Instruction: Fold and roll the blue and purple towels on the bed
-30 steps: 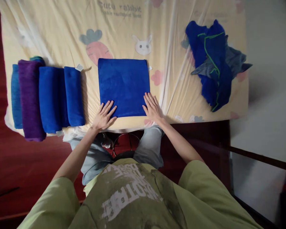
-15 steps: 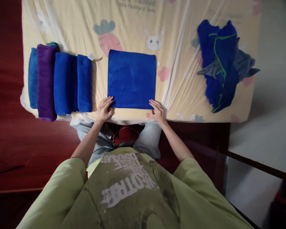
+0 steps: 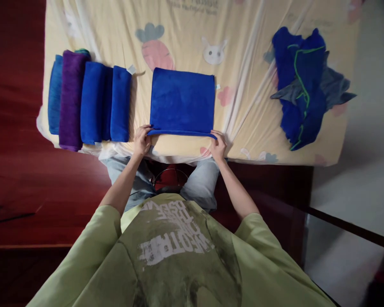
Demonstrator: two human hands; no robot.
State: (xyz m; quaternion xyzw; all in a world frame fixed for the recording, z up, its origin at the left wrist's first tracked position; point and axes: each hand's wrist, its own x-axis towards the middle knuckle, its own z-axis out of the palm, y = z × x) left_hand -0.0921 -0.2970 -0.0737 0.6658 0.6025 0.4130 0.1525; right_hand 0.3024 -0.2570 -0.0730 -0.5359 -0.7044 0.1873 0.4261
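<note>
A blue towel [image 3: 182, 101] lies flat as a rectangle in front of me, its near edge turned up into a narrow roll. My left hand [image 3: 143, 139] pinches the left end of that rolled edge, fingers closed. At the right end, my right hand [image 3: 219, 145] is closed on the same edge. A small white tag pokes out at the towel's right side. To the left lie rolled towels side by side: a teal one [image 3: 55, 96], a purple one [image 3: 73, 100] and blue ones [image 3: 92, 102], [image 3: 120, 103].
Everything rests on a cream sheet [image 3: 243, 115] printed with carrots and rabbits, covering a bed or table. On the right sits a crumpled heap of blue and grey cloths [image 3: 302, 91] with green edging. My legs [image 3: 200, 183] are at the near edge, above a dark red floor [image 3: 16, 179].
The towel's near edge, flat before, is now lifted and turned over into a narrow roll. Both hands have closed on its ends and moved slightly away from me. The view has shifted a little.
</note>
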